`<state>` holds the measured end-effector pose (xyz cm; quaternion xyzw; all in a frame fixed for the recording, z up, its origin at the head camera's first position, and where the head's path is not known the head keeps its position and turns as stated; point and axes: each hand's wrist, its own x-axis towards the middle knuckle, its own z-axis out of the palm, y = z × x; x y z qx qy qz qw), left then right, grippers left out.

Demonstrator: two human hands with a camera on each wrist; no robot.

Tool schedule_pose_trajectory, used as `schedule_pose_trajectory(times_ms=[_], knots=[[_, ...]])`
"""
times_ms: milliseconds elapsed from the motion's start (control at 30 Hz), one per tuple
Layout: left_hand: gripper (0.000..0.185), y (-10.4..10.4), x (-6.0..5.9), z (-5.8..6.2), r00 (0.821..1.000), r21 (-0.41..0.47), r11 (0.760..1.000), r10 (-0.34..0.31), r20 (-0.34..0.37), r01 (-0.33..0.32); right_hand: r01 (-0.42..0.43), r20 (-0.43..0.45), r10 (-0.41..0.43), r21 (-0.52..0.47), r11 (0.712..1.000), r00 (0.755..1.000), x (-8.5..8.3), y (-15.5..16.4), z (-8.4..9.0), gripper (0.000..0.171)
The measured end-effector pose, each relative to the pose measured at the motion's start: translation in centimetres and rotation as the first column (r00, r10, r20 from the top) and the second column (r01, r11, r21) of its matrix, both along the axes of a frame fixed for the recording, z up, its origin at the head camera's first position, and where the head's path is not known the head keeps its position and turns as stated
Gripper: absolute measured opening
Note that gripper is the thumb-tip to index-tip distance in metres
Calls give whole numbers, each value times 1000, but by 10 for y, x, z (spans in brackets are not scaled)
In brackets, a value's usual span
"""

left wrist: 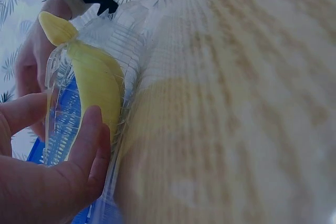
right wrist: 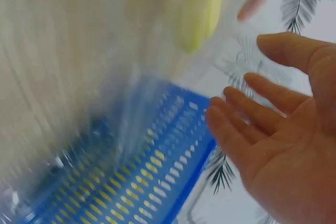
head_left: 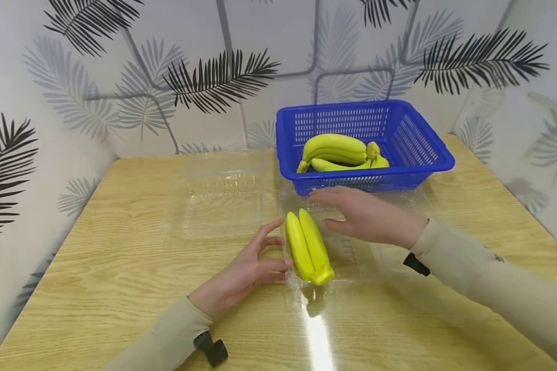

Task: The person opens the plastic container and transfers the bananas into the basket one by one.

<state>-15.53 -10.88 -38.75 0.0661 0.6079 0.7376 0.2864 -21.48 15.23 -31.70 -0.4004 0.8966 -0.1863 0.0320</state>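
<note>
A pair of yellow bananas joined at the stem lies in a clear plastic container, stem towards me. My left hand touches the container's left side with thumb and fingers spread; in the left wrist view, its fingers lie against the outer wall. Above the container's far part hovers my right hand, its fingers extended. Nothing is in that palm in the right wrist view. Motion blurs the container there.
Behind the container stands a blue slotted basket with more bananas in it. Another clear plastic container sits open at the back left of the wooden table. A leaf-patterned wall covering borders the table.
</note>
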Motion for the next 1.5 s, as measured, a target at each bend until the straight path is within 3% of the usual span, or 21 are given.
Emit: schedule_pose_trajectory(times_ms=[367, 433, 567, 733, 867, 1100, 1500], knots=[[87, 0, -1, 1, 1000, -7, 1000, -1, -3, 1, 33, 211, -51, 90, 995, 976, 27, 0, -18, 51], [87, 0, -1, 1, 1000, -13, 1000, -5, -4, 5, 37, 292, -61, 88, 995, 954, 30, 0, -19, 53], [86, 0, -1, 0, 1000, -17, 1000, -10, -5, 10, 83, 452, -89, 32, 996, 887, 34, -1, -23, 62], [85, 0, -1, 0, 1000, -13, 1000, -10, -6, 10, 193, 543, -135, -50, 980, 829, 35, -7, -26, 79], [85, -1, -1, -1, 1000, -14, 1000, -8, -9, 8, 262, 614, -118, -148, 954, 780, 35, -14, -30, 89], [85, -1, 0, -3, 1000, -20, 1000, -14, -12, 14, 345, 686, -119, -201, 917, 718, 34, -17, -36, 98], [81, 1, 0, -3, 1000, -11, 1000, -12, -5, 12, 461, 752, -192, -164, 872, 631, 36, -17, -34, 97]])
